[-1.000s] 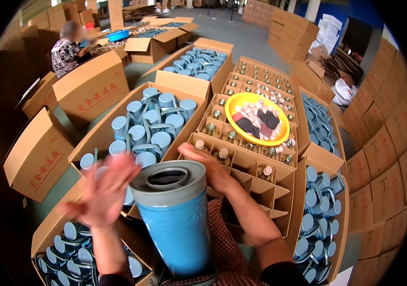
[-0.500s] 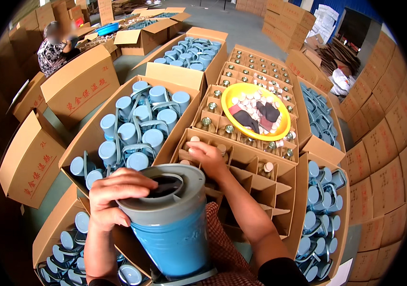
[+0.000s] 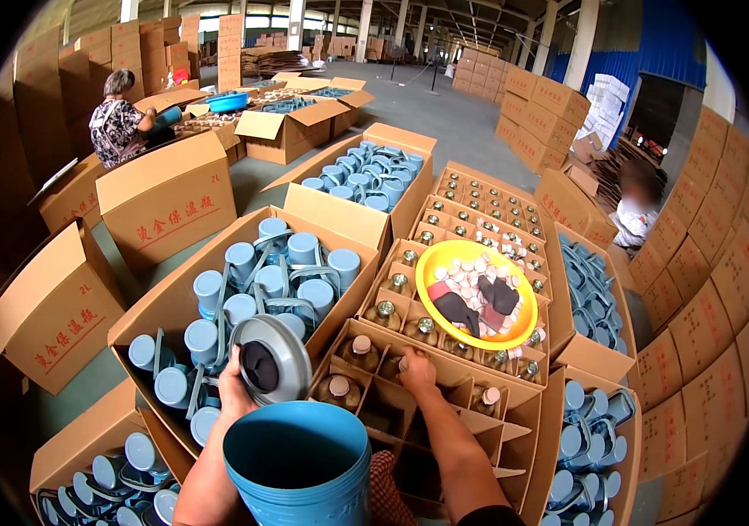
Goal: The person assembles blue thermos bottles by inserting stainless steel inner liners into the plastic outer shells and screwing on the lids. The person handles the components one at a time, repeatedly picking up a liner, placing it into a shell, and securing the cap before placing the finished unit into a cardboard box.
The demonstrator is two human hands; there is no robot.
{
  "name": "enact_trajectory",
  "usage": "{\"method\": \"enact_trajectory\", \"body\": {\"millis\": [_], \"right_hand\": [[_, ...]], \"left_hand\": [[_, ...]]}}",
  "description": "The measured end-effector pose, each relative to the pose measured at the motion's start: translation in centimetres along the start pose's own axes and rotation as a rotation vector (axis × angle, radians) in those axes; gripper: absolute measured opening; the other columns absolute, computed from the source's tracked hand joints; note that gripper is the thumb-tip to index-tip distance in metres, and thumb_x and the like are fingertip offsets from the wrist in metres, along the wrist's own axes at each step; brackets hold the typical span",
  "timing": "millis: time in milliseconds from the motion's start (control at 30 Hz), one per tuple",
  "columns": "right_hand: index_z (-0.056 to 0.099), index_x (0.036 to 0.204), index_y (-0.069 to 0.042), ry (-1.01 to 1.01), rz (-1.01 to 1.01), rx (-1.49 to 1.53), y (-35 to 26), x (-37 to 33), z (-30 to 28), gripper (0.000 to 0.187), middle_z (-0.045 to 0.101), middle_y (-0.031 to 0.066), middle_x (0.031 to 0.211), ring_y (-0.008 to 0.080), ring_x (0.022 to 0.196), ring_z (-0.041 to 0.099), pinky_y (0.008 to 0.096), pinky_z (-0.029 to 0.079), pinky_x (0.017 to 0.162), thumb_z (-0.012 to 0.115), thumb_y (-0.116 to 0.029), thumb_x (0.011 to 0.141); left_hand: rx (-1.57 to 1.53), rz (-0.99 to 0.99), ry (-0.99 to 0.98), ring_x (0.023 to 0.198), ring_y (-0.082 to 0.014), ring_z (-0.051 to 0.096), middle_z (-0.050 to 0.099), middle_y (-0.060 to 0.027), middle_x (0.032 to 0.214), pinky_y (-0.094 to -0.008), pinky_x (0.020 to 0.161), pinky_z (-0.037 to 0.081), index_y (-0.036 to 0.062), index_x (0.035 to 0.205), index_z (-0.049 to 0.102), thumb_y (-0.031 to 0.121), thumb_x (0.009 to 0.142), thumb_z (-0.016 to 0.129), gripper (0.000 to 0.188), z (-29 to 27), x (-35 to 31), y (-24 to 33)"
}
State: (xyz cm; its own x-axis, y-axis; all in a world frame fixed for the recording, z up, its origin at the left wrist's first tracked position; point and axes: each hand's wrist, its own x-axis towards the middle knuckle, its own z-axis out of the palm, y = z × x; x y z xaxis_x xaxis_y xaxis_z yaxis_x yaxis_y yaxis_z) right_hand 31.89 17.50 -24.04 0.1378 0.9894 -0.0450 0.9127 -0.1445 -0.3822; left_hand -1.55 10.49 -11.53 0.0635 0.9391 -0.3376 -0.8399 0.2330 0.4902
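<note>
Two hands [image 3: 236,390] [image 3: 418,375], lid [image 3: 283,358] held; bottle [image 3: 401,364] gripped

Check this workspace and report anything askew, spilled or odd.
The round yellow plastic-looking basin sits perched over upright shiny glass bottles, which looks unsteady. Dark cloth pieces lie oddly mixed among its small pale round stoppers. Some thin brown cardboard dividers look bent. No spill shows.
</note>
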Motion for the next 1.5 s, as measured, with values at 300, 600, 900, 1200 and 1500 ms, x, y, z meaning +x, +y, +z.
{"method": "enact_trajectory", "body": {"millis": [300, 600, 900, 1200, 1500], "right_hand": [[0.047, 0.130, -0.014, 0.364, -0.676, 0.214, -12.3, -7.8, -21.9, 0.075, 0.060, 0.0128, 0.106, 0.0339, 0.099, 0.054, 0.0414, 0.046, 0.083, 0.074, -0.007, 0.061], [0.061, 0.118, -0.006, 0.000, -1.464, 0.497, -18.1, -14.9, -28.4, 0.055, 0.059, 0.0110, 0.121, 0.0293, 0.107, 0.057, 0.0402, 0.046, 0.088, 0.070, -0.007, 0.064], [0.030, 0.141, 0.002, -0.049, -0.726, 1.503, -16.2, -10.8, -26.6, 0.071, 0.044, 0.0165, 0.136, 0.0239, 0.127, 0.041, 0.0363, 0.031, 0.107, 0.048, -0.046, 0.092], [0.056, 0.117, 0.002, -0.785, -0.789, 1.330, -14.5, -13.1, -23.9, 0.049, 0.058, 0.0164, 0.123, 0.0222, 0.115, 0.054, 0.0355, 0.040, 0.099, 0.069, -0.013, 0.072], [0.070, 0.081, -0.003, -0.645, -0.780, 0.467, -17.2, -16.5, -27.2, 0.020, 0.069, 0.0029, 0.077, 0.0102, 0.069, 0.062, 0.0249, 0.047, 0.062, 0.077, -0.015, 0.066]], "left_hand": [[0.161, -0.083, -0.443, 0.102, -0.0300, 0.060, 0.056, -0.0188, 0.120, -0.0435, 0.091, 0.050, 0.0090, 0.125, 0.047, 0.025, 0.087, 0.062, 0.044, 0.5, 0.0, -8.8], [-0.082, -0.142, -0.689, 0.119, -0.0321, 0.047, 0.050, -0.0177, 0.130, -0.0464, 0.100, 0.040, 0.0097, 0.113, 0.053, 0.036, 0.086, 0.062, 0.039, 10.4, -0.4, -3.7], [0.161, 0.381, -0.958, 0.128, -0.0337, 0.037, 0.047, -0.0181, 0.133, -0.0487, 0.105, 0.032, 0.0091, 0.097, 0.059, 0.038, 0.086, 0.062, 0.031, 9.6, -8.2, 0.4], [0.315, 0.434, -0.885, 0.139, -0.0347, 0.024, 0.035, -0.0209, 0.144, -0.0547, 0.106, 0.028, 0.0092, 0.085, 0.064, 0.040, 0.082, 0.066, 0.030, 9.8, -11.0, 0.9], [-0.018, 0.334, -0.228, 0.112, -0.0283, 0.057, 0.055, -0.0142, 0.124, -0.0423, 0.098, 0.046, 0.0008, 0.128, 0.047, 0.025, 0.096, 0.044, 0.040, 9.3, -9.7, 4.4]]}}
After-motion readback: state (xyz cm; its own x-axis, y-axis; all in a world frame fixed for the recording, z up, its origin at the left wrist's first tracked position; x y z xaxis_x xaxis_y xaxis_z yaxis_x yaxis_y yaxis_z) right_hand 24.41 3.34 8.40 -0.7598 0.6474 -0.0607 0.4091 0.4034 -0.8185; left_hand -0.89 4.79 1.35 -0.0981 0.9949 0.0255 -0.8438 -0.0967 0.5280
